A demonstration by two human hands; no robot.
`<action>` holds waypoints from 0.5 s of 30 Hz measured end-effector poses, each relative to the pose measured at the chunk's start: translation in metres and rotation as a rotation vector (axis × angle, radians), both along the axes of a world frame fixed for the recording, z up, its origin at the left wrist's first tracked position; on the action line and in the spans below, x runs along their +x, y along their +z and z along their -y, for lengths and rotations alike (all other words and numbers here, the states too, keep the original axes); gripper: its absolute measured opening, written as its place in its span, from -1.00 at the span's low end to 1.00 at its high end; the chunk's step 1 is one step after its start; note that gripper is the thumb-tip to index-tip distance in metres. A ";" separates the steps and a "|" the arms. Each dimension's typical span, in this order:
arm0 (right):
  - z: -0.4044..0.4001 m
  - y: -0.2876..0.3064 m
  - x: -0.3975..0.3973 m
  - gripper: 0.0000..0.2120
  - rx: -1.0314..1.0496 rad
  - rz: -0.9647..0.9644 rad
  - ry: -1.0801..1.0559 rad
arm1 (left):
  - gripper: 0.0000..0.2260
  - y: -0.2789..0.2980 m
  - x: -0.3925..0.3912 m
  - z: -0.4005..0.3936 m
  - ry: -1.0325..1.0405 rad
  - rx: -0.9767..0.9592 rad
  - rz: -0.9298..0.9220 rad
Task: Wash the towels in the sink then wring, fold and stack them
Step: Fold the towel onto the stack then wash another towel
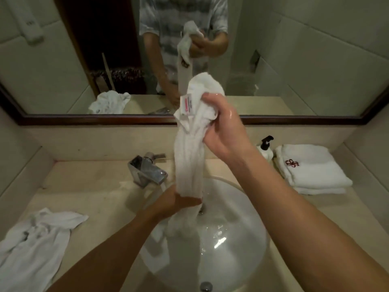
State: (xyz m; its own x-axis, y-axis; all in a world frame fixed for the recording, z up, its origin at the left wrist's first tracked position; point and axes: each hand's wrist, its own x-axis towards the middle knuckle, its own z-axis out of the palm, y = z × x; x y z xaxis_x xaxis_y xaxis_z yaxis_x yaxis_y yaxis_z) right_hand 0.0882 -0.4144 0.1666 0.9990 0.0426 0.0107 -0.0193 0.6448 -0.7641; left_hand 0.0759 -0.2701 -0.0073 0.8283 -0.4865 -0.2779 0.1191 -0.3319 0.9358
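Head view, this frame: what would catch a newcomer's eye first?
The white towel stretched upright over the sink, gripped near its top by the right hand and lower down by the left hand. Next, the folded towels stacked on the counter to the right, and a crumpled towel lying at the left.

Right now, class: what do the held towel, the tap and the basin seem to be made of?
Held towel: white looped cotton-like cloth, ribbed where both hands bunch it, sewn label near the top.
Tap: polished metal, probably chrome-plated; it mirrors its surroundings.
Basin: glossy white, likely glazed ceramic; bright highlights show on its wet bowl.
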 end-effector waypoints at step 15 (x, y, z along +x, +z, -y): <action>0.113 -0.183 -0.077 -0.32 -1.183 -0.526 -0.301 | -0.84 0.070 0.029 0.007 -0.375 0.618 0.582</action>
